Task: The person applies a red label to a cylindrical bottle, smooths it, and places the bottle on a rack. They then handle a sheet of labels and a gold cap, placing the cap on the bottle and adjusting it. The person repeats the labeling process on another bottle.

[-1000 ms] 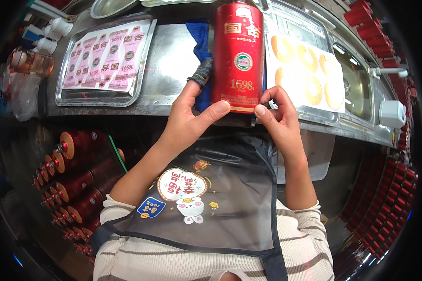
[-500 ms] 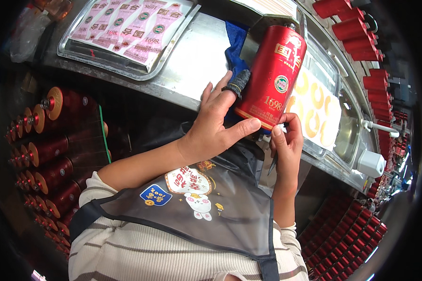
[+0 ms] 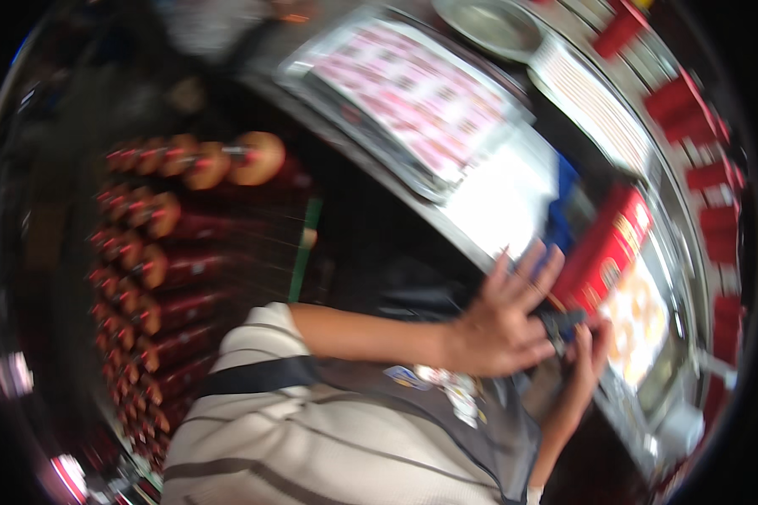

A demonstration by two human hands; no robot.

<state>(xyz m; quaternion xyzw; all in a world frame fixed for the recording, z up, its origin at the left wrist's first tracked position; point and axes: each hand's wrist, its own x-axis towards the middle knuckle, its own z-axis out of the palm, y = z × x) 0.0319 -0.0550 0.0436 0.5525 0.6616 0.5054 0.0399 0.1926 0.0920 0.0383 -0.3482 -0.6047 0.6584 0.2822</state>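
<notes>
The picture is smeared by motion. A red cylindrical bottle (image 3: pixel 605 248) lies tilted on the right, its lower end toward me. My left hand (image 3: pixel 499 324) is beside that end with its fingers spread. A dark finger sleeve (image 3: pixel 562 323) covers its index finger, which reaches to the bottle's lower edge and the right fingertips. My right hand (image 3: pixel 588 353) is at the same end, thumb and fingers drawn together. Blur hides what they pinch. White sheets with orange rings (image 3: pixel 636 324) lie beyond the bottle.
On the metal bench stands a tray (image 3: pixel 434 189) of pink-and-white printed sheets, with a blue cloth (image 3: pixel 562 202) nearby. A round metal bowl (image 3: pixel 493 29) and a striped sheet stack (image 3: pixel 594 105) are farther back. Rows of dark red bottles (image 3: pixel 194 269) fill the left side; more red bottles (image 3: pixel 682 109) line the right.
The view has swung leftward, so the bench and bottle appear farther right and lower. My left hand has come off the bottle's side, its fingers now spread near the lower end.
</notes>
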